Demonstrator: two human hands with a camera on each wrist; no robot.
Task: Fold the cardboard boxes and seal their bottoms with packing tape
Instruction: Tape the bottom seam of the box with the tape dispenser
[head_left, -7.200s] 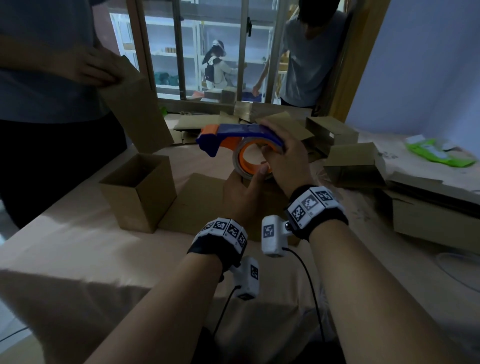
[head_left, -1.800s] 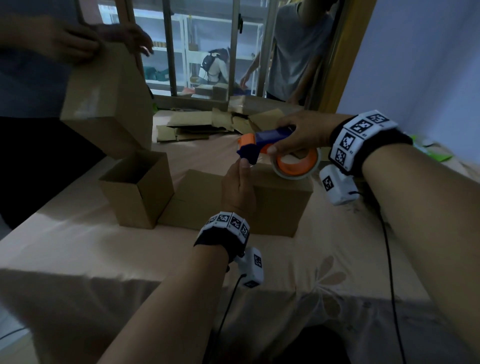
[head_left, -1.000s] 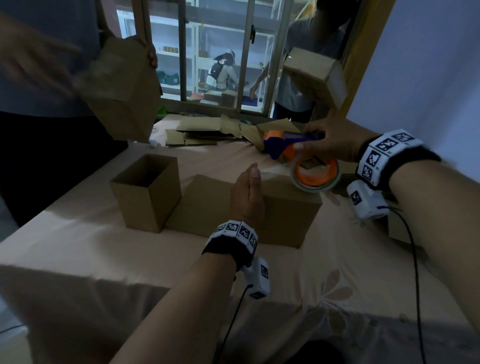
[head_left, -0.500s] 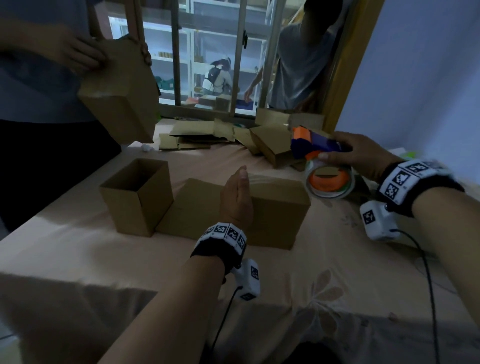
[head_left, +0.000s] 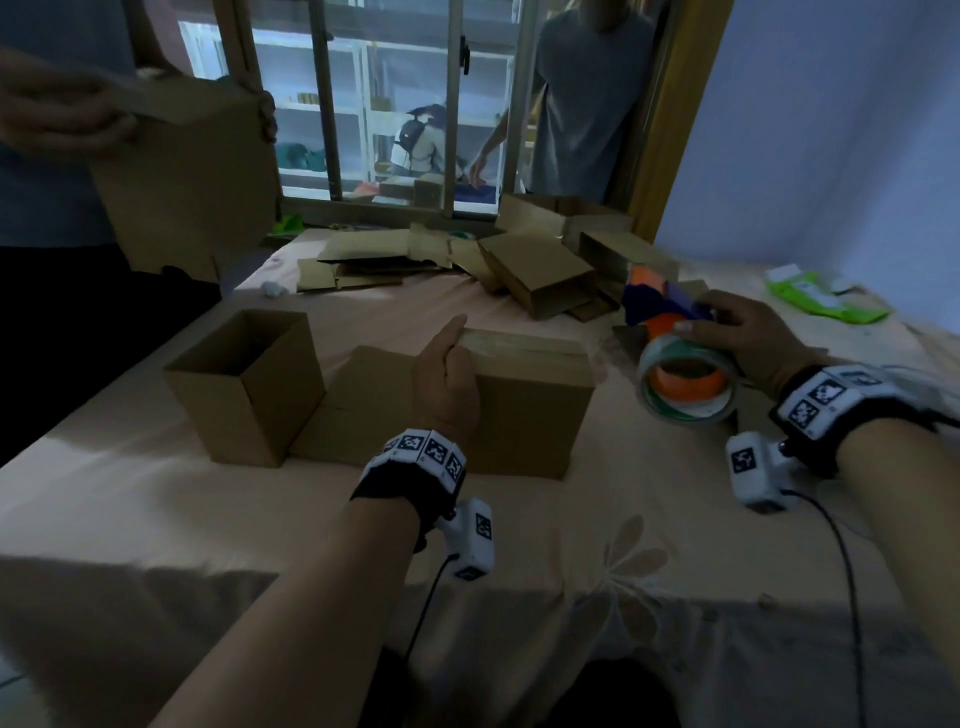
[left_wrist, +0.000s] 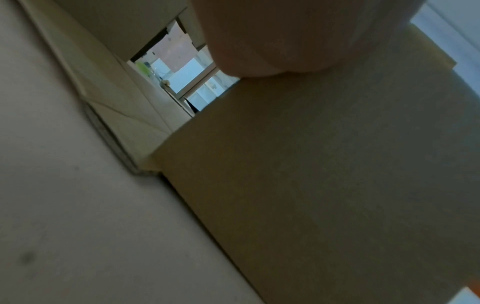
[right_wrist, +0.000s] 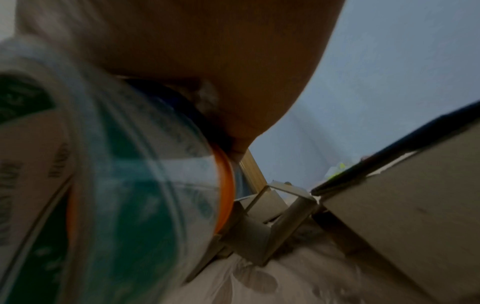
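Observation:
A folded cardboard box (head_left: 530, 410) lies on the cloth with a glossy strip of tape (head_left: 524, 347) along its top. My left hand (head_left: 447, 379) rests with straight fingers against the box's left end and top edge. The left wrist view shows only the box wall (left_wrist: 324, 185) under my palm. To the box's right, my right hand (head_left: 737, 332) grips a blue and orange tape dispenser (head_left: 670, 312). Its roll of clear tape (head_left: 685, 384) hangs just above the cloth and fills the right wrist view as the tape roll (right_wrist: 116, 185).
An open upright box (head_left: 244, 384) stands left of the taped box, a flat flap (head_left: 363, 395) between them. Flat and folded boxes (head_left: 535, 270) pile up at the back. A person at the left holds a box (head_left: 187, 171). A green packet (head_left: 826, 301) lies far right.
My right hand has carried the tape dispenser off the box, to the right and down toward the cloth. My left hand has stayed on the box.

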